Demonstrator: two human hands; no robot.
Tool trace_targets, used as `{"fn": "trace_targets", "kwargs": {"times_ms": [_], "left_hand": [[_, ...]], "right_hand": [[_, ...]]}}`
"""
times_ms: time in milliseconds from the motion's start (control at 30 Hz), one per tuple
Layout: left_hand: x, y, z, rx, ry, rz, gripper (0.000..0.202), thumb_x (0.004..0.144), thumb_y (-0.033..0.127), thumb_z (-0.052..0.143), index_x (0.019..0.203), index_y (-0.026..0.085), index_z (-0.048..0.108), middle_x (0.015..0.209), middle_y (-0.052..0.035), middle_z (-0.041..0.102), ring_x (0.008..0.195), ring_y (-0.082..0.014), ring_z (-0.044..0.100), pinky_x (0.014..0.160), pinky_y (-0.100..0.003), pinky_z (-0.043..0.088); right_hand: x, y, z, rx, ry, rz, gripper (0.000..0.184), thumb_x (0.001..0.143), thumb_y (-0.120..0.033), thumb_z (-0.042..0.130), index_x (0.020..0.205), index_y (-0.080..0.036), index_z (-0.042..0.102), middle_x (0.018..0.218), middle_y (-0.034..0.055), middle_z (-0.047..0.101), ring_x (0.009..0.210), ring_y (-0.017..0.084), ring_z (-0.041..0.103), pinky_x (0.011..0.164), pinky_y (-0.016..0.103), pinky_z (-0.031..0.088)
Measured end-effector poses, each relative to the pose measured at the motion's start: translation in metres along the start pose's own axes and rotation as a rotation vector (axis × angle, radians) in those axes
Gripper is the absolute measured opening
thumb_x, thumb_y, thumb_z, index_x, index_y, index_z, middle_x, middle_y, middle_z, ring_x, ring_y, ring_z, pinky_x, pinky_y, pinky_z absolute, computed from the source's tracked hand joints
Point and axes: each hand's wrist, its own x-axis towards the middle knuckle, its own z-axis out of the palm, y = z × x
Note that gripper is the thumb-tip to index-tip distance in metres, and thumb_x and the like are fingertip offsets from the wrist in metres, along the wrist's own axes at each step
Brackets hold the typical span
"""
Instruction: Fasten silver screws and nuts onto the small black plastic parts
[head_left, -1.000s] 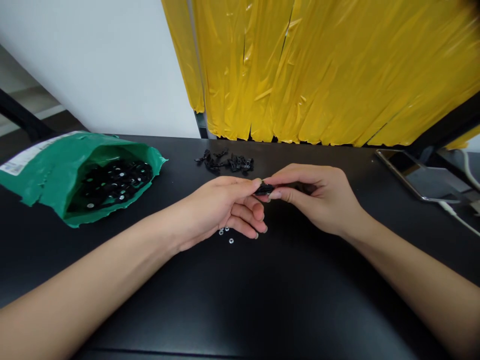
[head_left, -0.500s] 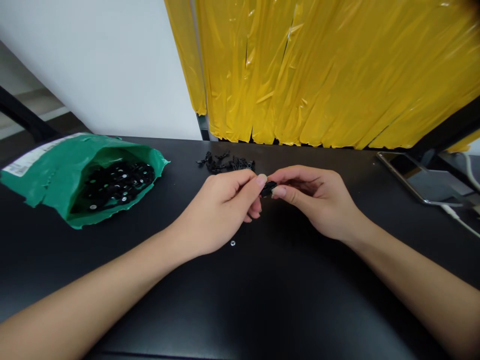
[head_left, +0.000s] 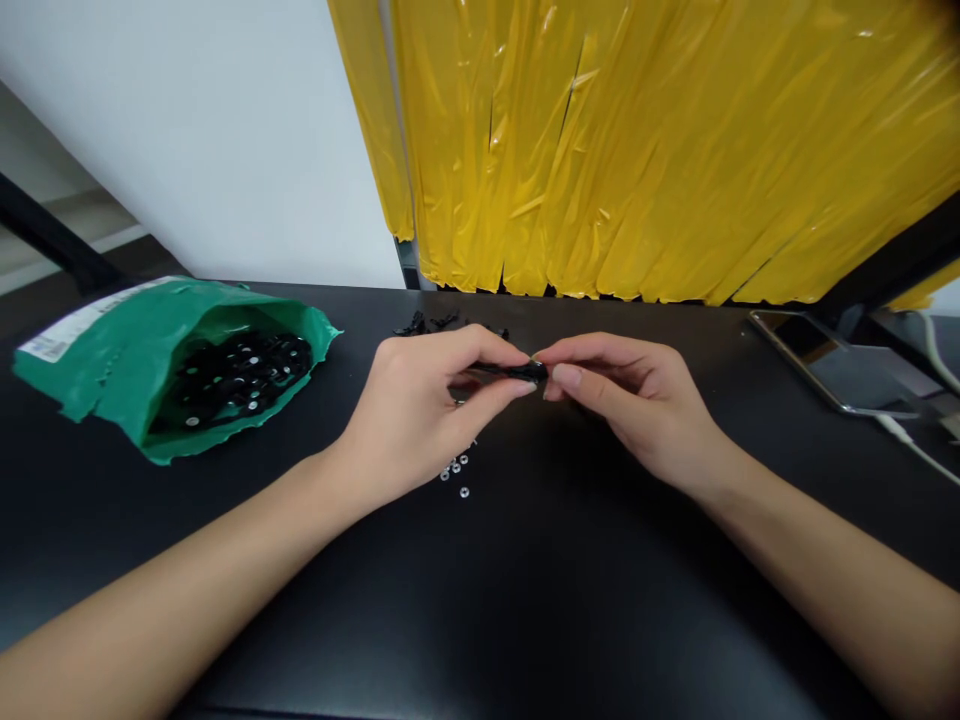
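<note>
The left hand (head_left: 420, 400) and right hand (head_left: 645, 405) pinch a bit (head_left: 533, 371), likely light and hard, best held by its ends.

2 hands (head_left: 420, 410), 4+ rings (head_left: 464, 490), 1 pkg (head_left: 112, 350), 1 ph. (head_left: 840, 362)
</note>
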Motion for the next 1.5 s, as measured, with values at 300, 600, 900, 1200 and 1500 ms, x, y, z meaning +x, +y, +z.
{"fn": "trace_targets", "kwargs": {"times_ms": [300,600,900,1200,1500], "left_hand": [[0.0,-0.004,-0.007,0.177,-0.129,0.198,0.014,0.098,0.029,0.07,0.106,0.031,0.081,0.101,-0.005,0.08,0.092,-0.0208,0.073,0.087,-0.029,0.051],[0.002,-0.007,-0.006,0.146,-0.135,0.161,0.013,0.096,0.041,0.073,0.097,0.031,0.082,0.096,-0.0026,0.082,0.085,-0.0207,0.073,0.084,-0.027,0.049],[0.004,-0.013,-0.005,0.148,-0.119,0.149,0.014,0.091,0.044,0.08,0.089,0.031,0.08,0.094,-0.0025,0.081,0.084,-0.0213,0.072,0.078,-0.03,0.05],[0.005,-0.017,-0.002,0.182,-0.179,0.249,0.015,0.095,0.043,0.076,0.093,0.029,0.079,0.094,-0.0001,0.082,0.08,-0.017,0.071,0.072,-0.026,0.048],[0.004,-0.014,-0.001,0.191,-0.17,0.199,0.015,0.094,0.044,0.077,0.095,0.029,0.08,0.095,-0.0025,0.082,0.084,-0.0189,0.074,0.075,-0.026,0.048]], "right_hand": [[0.001,-0.005,-0.001,-0.083,-0.076,0.146,0.01,0.084,-0.029,0.09,0.087,-0.023,0.083,0.079,-0.0011,0.075,0.076,0.013,0.066,0.074,0.023,0.054],[0.0,-0.002,-0.007,-0.11,-0.139,0.138,0.01,0.092,-0.034,0.083,0.092,-0.023,0.082,0.089,-0.0005,0.077,0.081,0.012,0.069,0.077,0.022,0.057],[0.004,-0.003,-0.011,-0.067,-0.133,0.21,0.018,0.091,-0.04,0.083,0.097,-0.023,0.081,0.091,-0.0001,0.077,0.075,0.012,0.071,0.073,0.026,0.06],[0.005,-0.005,-0.016,-0.172,-0.194,0.249,0.025,0.087,-0.044,0.086,0.094,-0.02,0.082,0.07,-0.0011,0.07,0.061,0.01,0.06,0.055,0.023,0.047],[0.006,-0.008,-0.017,-0.206,-0.212,0.303,0.03,0.086,-0.049,0.087,0.086,-0.02,0.08,0.073,0.0014,0.07,0.058,0.01,0.055,0.05,0.024,0.043]]}}
